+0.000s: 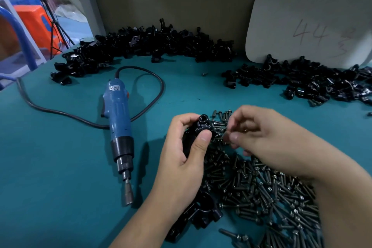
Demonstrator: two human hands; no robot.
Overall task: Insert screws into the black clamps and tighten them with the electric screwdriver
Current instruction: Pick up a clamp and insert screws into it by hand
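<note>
My left hand (185, 147) grips a black clamp (203, 125) above the teal table, its round screw hole facing up and my thumb pressed on its front. Just to its right, my right hand (259, 137) pinches a dark screw (226, 134) between thumb and fingertips, close beside the clamp. Under both hands lies a heap of dark screws (261, 191). The blue electric screwdriver (118, 119) lies on the table left of my left hand, bit pointing toward me, untouched.
Piles of black clamps lie along the back (145, 46) and at the right (314, 80). Another clamp (203, 213) rests under my left forearm. The screwdriver's black cord (60, 112) loops over the table. A white board (310, 26) leans on the wall.
</note>
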